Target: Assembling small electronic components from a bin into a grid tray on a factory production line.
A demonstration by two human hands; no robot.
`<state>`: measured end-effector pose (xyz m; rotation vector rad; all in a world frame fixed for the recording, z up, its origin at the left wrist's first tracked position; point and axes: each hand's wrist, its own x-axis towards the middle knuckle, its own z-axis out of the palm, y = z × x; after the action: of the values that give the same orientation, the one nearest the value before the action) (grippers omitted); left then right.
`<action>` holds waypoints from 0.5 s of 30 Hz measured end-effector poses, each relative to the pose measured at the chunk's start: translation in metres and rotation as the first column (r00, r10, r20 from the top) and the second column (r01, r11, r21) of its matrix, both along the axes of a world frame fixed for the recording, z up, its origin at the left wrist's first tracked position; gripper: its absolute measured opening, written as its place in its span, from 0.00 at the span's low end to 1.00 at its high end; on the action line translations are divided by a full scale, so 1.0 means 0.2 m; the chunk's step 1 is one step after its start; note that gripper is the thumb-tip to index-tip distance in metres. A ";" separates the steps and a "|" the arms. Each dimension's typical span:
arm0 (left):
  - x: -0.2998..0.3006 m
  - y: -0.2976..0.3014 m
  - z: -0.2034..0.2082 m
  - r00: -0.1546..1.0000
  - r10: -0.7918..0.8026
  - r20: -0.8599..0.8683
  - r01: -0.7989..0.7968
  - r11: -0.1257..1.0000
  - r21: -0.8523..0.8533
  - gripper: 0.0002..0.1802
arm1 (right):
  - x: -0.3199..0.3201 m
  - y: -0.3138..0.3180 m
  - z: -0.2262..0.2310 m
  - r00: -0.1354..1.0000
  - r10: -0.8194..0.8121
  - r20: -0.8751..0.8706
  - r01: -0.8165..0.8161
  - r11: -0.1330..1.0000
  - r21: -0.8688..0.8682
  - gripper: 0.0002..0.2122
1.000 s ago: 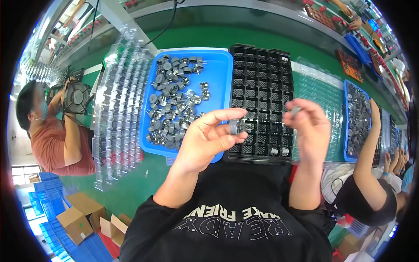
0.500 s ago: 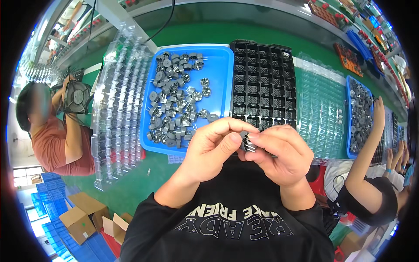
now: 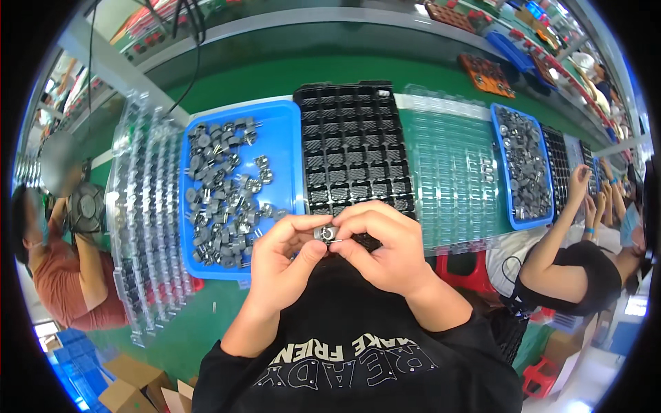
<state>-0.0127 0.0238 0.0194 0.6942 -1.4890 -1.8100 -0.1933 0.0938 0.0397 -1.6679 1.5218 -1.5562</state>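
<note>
A small round grey component with metal pins (image 3: 325, 234) is held between my two hands, in front of the black tray's near edge. My left hand (image 3: 284, 260) closes around its left side with thumb and fingers. From the other side, my right hand (image 3: 385, 248) pinches at the component and its thin pins. The fingers cover much of it; its shiny metal face shows upward. Left of my hands, a blue tray (image 3: 281, 151) holds a loose pile of similar grey components (image 3: 219, 199). The black compartment tray (image 3: 354, 144) lies just beyond my hands.
Clear plastic trays lie stacked at left (image 3: 148, 206) and right (image 3: 451, 165). Further right stands another blue tray (image 3: 549, 221) full of components, with a co-worker's arm (image 3: 554, 241) nearby. At left, another person (image 3: 72, 282) handles a dark fan (image 3: 87, 206). Cardboard boxes (image 3: 131, 385) sit at lower left.
The whole view has shifted, so trays and hands appear further left. Between my fingers the component has turned: its pins pointed toward me before, and now its metal face shows upward.
</note>
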 end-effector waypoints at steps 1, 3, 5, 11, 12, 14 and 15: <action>-0.01 -0.02 0.00 1.000 -0.018 -0.008 0.018 1.000 -0.003 0.18 | -0.03 0.00 0.01 1.000 -0.018 -0.008 0.018 1.000 -0.003 0.07; -0.01 -0.06 0.00 0.923 0.128 0.363 0.014 0.931 -0.364 0.23 | -0.16 -0.04 0.00 0.977 0.041 -0.208 -0.009 0.989 0.150 0.04; 0.03 -0.17 -0.05 0.777 0.335 0.533 0.038 0.820 -0.572 0.24 | -0.36 -0.16 -0.03 0.900 -0.092 -0.425 0.169 0.975 0.147 0.02; -0.02 -0.50 -0.05 0.586 0.559 0.586 0.225 0.582 -0.781 0.24 | -0.83 -0.57 -0.26 0.644 -0.336 -0.687 0.491 0.870 0.035 0.02; -0.02 -0.52 -0.05 0.535 0.577 0.618 0.281 0.568 -0.774 0.25 | -0.84 -0.61 -0.27 0.608 -0.282 -0.742 0.479 0.876 0.060 0.02; -0.03 -0.55 -0.09 0.482 0.612 0.627 0.342 0.528 -0.777 0.22 | -0.82 -0.64 -0.29 0.564 -0.238 -0.791 0.474 0.877 0.074 0.02; -0.03 -0.57 -0.10 0.489 0.609 0.624 0.342 0.524 -0.780 0.22 | -0.81 -0.64 -0.30 0.515 -0.188 -0.836 0.476 0.874 0.097 0.02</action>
<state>-0.0179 -0.0908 0.0000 1.2243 -2.5497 -0.1753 -0.3560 -0.0351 -0.0196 -2.0837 2.5313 -0.5276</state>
